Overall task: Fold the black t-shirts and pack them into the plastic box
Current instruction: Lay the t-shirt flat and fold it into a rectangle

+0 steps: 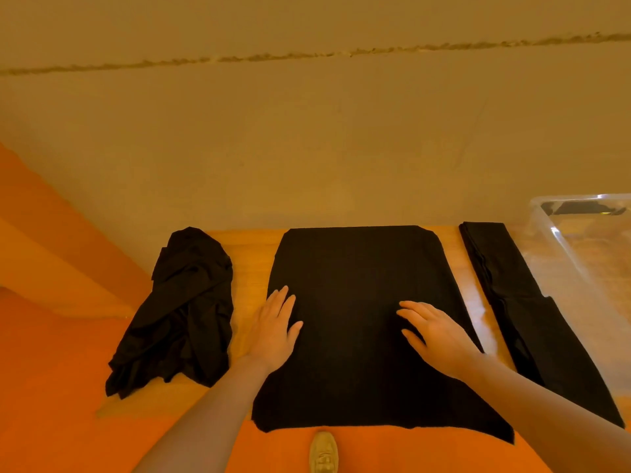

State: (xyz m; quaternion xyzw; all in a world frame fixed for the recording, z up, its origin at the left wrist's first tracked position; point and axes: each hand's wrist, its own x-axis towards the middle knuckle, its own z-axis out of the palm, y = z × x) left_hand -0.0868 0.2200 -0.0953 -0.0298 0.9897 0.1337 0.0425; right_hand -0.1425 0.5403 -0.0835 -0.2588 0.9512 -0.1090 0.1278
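Observation:
A black t-shirt lies spread flat on the wooden table, its near edge hanging over the front. My left hand rests flat on the shirt's left edge with fingers straight. My right hand presses flat on the shirt's right half, fingers spread. A crumpled pile of black t-shirts sits to the left. To the right lies a folded black t-shirt as a long strip beside the clear plastic box, which holds something black at its far end.
A plain wall stands right behind the table. The floor is orange at the left and below the table's front edge. A light-coloured shoe shows on the floor under the shirt's near edge.

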